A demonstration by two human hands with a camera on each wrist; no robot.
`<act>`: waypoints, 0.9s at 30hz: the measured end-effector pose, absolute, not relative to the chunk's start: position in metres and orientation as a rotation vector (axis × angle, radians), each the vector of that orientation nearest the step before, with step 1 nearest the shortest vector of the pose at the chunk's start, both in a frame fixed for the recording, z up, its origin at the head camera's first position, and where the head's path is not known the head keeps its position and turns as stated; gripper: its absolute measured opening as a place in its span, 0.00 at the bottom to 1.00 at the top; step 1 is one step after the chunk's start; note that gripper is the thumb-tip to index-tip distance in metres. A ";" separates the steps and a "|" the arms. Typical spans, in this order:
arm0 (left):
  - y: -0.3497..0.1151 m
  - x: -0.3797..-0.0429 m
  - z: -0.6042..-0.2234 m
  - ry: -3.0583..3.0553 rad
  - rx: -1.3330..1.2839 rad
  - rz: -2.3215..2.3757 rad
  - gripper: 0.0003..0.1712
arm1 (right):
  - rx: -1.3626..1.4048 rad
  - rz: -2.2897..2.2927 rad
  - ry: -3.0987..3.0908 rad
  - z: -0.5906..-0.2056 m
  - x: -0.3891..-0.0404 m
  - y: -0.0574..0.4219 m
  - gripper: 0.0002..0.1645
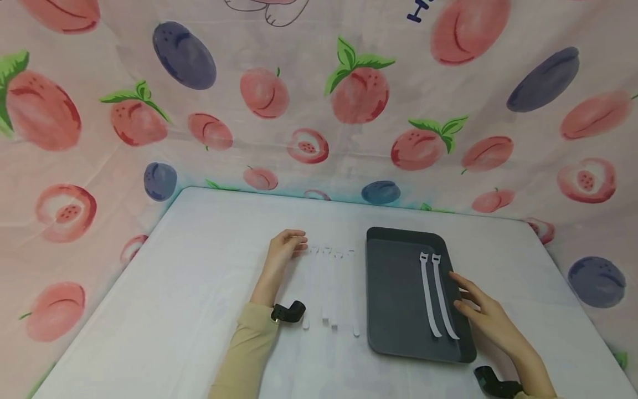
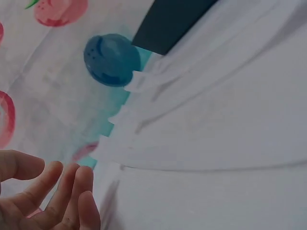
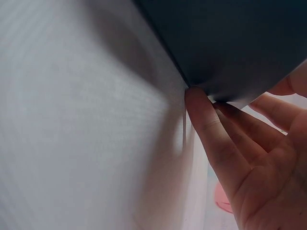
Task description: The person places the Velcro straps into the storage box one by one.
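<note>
Two white hook-and-loop cable straps with slotted heads lie side by side, lengthwise, in the dark grey tray. Left of the tray, several more white straps are laid out in a row on the white table, their heads at the far end. My left hand is beside the head of the leftmost one, fingers loosely bent and holding nothing. At the tray's right side, my right hand touches the rim with its fingertips. In the right wrist view, extended fingers meet the tray's outer wall low down by the table.
The white table stretches out left of the straps and right of the tray. Behind it hangs a fruit-printed cloth, which also lines both sides. Black wrist cameras are strapped to both forearms.
</note>
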State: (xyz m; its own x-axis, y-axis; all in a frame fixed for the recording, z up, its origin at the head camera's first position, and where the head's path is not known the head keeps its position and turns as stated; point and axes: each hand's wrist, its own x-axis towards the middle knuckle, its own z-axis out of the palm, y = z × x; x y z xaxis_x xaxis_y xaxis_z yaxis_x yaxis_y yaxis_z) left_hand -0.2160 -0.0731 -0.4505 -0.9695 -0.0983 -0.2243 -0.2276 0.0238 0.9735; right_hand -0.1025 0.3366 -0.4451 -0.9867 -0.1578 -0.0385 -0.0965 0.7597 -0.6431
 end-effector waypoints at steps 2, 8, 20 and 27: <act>-0.073 -0.218 -0.455 2.223 -0.345 2.056 0.13 | -0.201 -1.046 2.854 -0.444 -0.103 0.337 0.35; -0.072 -0.220 -0.463 2.309 -0.333 1.991 0.13 | -0.186 -1.047 2.841 -0.444 -0.103 0.337 0.35; -0.069 -0.223 -0.466 2.358 -0.255 1.937 0.11 | -0.193 -1.039 2.855 -0.446 -0.102 0.338 0.35; -0.069 -0.226 -0.469 2.421 -0.183 1.876 0.11 | -0.199 -1.041 2.853 -0.447 -0.103 0.337 0.35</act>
State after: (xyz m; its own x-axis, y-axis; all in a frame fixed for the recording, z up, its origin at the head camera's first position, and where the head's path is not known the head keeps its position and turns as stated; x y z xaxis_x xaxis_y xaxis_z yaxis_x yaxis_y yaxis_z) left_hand -0.2260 -0.0693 -0.4693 -0.9902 -0.0494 -0.1308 -0.1390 0.2462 0.9592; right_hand -0.1030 0.3366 -0.4467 -0.9867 -0.1556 -0.0468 -0.0889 0.7581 -0.6460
